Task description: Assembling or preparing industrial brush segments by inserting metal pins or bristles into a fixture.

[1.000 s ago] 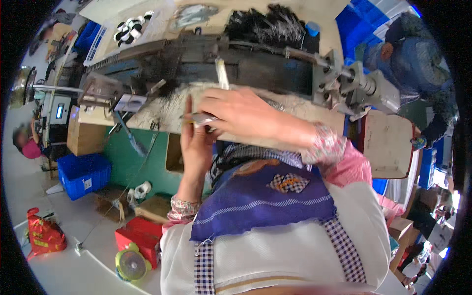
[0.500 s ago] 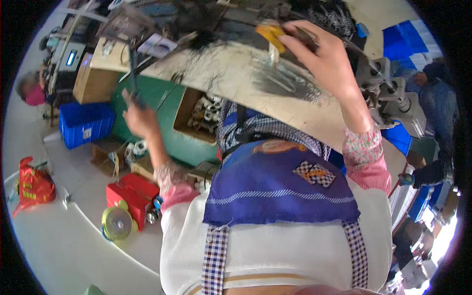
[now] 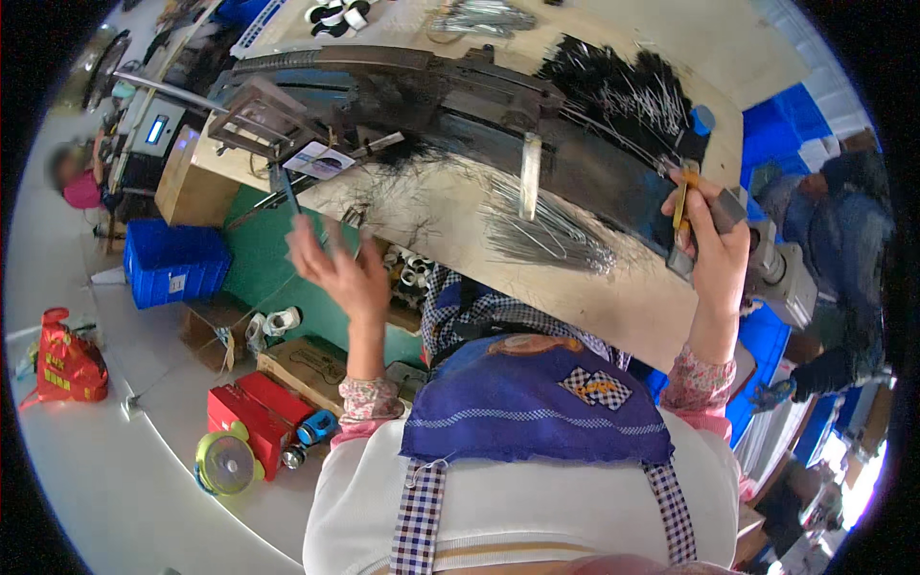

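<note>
A long dark metal fixture (image 3: 422, 96) spans the workbench (image 3: 613, 297). At its right end my right hand (image 3: 714, 244) is closed around a small yellow tool (image 3: 681, 206), with a grey block beside the fingers; its exact kind is unclear. My left hand (image 3: 340, 273), slightly blurred, has its fingers apart and holds nothing visible. Its fingertips are just below a blue-grey lever (image 3: 286, 187) at the fixture's left end. A pale upright metal strip (image 3: 529, 177) stands at the fixture's front middle. Thin metal wires (image 3: 546, 235) lie in front of it.
Behind the fixture is a heap of black-and-silver wire pieces (image 3: 642, 91). Grey machine cylinders (image 3: 781, 273) stand near my right wrist. Below the bench edge are a box of white rolls (image 3: 407, 273), a blue crate (image 3: 175, 261) and a red box (image 3: 259, 412). Another person (image 3: 843, 230) is at far right.
My right hand has moved right with the yellow tool, from the fixture's middle to its right end. My left hand has let go of the lever and moved right and slightly down.
</note>
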Available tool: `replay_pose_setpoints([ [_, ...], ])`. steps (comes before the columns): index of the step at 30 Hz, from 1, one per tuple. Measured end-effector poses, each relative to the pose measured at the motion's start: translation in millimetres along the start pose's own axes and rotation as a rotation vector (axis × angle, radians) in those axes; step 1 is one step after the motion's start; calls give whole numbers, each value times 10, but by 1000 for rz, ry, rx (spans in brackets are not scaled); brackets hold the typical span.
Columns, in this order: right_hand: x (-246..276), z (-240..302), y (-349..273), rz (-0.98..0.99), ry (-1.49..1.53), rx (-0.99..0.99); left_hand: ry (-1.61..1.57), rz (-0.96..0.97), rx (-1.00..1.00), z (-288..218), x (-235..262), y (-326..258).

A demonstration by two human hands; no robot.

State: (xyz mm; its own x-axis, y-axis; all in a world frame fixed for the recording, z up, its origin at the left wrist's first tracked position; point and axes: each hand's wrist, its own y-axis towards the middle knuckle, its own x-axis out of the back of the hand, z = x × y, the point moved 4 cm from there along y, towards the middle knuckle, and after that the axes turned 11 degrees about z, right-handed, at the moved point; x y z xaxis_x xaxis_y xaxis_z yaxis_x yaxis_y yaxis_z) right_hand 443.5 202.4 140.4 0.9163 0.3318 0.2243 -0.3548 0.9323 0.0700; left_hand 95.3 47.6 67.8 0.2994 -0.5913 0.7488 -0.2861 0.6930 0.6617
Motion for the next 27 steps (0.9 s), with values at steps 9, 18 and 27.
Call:
replay_pose_setpoints([
  [9, 60, -130, -99, 14, -6, -68, -1669, 701, 937, 72, -1120, 481],
  [18, 213, -70, -144, 4, 75, -90, -1785, 419, 659, -718, -676, 521],
  [27, 331, 111, -271, -54, 153, 54, -2187, 1693, 255, -2596, -362, 676],
])
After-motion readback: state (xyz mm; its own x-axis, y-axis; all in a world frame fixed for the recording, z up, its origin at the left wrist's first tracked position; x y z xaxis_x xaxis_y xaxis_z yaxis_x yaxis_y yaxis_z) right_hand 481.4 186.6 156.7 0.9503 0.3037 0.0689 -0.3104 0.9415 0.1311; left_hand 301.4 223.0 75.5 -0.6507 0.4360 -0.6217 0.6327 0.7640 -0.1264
